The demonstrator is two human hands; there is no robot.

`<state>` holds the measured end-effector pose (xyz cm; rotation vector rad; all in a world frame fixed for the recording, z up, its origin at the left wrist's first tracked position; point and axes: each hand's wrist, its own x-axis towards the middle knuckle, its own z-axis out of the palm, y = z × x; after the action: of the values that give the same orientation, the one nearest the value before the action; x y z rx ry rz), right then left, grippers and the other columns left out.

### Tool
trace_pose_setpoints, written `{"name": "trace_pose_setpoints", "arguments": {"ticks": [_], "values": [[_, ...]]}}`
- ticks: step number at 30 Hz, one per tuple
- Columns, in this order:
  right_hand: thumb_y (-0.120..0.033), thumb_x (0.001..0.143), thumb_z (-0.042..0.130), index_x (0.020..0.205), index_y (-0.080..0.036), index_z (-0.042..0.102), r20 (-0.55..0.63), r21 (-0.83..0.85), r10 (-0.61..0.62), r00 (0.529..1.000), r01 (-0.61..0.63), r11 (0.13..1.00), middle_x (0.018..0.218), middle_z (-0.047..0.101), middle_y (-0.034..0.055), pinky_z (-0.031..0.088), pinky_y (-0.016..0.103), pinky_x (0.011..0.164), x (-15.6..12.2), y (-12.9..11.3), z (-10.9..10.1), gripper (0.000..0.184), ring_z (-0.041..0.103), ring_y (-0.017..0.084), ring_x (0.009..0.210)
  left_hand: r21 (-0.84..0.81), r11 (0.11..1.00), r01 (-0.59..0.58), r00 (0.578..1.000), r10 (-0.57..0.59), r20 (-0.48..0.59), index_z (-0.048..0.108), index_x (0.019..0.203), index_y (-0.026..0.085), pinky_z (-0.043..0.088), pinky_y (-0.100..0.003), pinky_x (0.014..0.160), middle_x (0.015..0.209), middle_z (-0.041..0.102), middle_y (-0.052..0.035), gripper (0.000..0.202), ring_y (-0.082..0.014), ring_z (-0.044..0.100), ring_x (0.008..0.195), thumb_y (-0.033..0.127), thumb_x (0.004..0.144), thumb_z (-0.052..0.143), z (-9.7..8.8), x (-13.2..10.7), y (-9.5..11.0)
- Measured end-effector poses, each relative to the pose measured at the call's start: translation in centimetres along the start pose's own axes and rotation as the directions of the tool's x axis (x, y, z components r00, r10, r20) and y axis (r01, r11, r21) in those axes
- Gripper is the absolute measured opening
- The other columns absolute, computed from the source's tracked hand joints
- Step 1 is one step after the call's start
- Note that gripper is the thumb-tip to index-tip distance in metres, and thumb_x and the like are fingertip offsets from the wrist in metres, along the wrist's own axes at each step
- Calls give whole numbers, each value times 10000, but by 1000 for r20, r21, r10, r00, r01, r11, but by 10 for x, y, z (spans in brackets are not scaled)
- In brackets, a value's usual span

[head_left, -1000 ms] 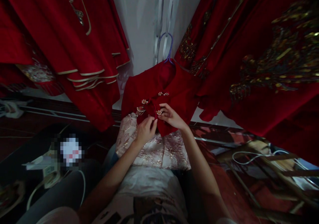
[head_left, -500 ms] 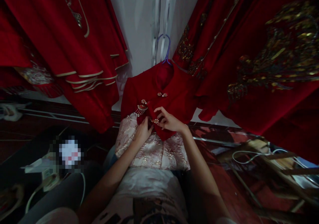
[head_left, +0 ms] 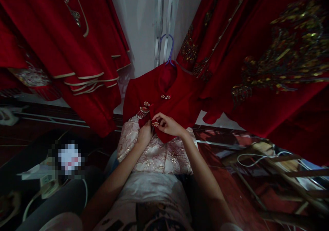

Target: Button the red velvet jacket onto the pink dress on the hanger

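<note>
In the head view a red jacket (head_left: 133,94) hangs in front of me on a purple hanger (head_left: 171,49), its lower part lying over pale pink brocade cloth (head_left: 156,154). Beaded flower clasps (head_left: 166,97) sit below the collar, and a fan-shaped beaded tassel (head_left: 143,111) hangs at the left of its front. My left hand (head_left: 145,133) is closed on the jacket's front edge, its fingertips partly hidden by cloth. Opposite it, my right hand (head_left: 168,125) pinches the edge beside a lower flower clasp (head_left: 156,124), fingers bent around it.
Red garments with pale trim (head_left: 92,52) hang on the left, and red garments with gold sequins (head_left: 295,52) on the right. A power strip (head_left: 47,183) with cables lies at lower left. At lower right stands a wooden stool-like frame (head_left: 259,186) with a white cable (head_left: 246,162).
My right hand and the lower flower clasp have shifted slightly left, closer to my left hand. The right fingers have drawn in around the clasp. The whole view has moved a little.
</note>
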<state>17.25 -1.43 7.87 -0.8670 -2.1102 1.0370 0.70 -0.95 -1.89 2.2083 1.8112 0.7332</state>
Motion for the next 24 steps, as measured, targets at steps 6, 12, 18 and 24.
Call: {"name": "trace_pose_setpoints", "arguments": {"ticks": [6,12,18,24], "values": [[-42,732,512,1095,-163,581,-94,-48,93,991,-97,994,992,622,26,463,191,655,9,40,14,389,561,72,701,45,998,42,992,-36,-121,525,1071,154,468,-273,651,952,685,-111,202,-209,673,798,236,903,450,-5,-3,-2],[-11,737,505,1118,-154,612,-200,-241,136,970,-184,953,983,637,54,468,233,787,10,56,20,421,592,110,839,19,998,54,988,-50,-147,551,981,196,427,-260,625,860,683,-46,127,-182,653,740,265,888,500,-12,1,-4],[-206,826,575,1063,-140,639,-185,-279,164,969,-212,936,907,659,60,470,233,697,12,60,24,254,592,109,712,38,995,87,979,-79,-187,567,950,209,376,-258,590,740,644,-8,126,-176,622,685,293,865,531,-18,0,-9],[-299,812,620,947,-180,633,-235,-286,182,955,-247,926,790,654,12,444,203,636,14,56,32,180,597,101,672,113,987,114,962,-81,-260,588,978,211,348,-260,560,916,618,-50,209,-172,593,703,374,887,495,-23,-3,-9]]}}
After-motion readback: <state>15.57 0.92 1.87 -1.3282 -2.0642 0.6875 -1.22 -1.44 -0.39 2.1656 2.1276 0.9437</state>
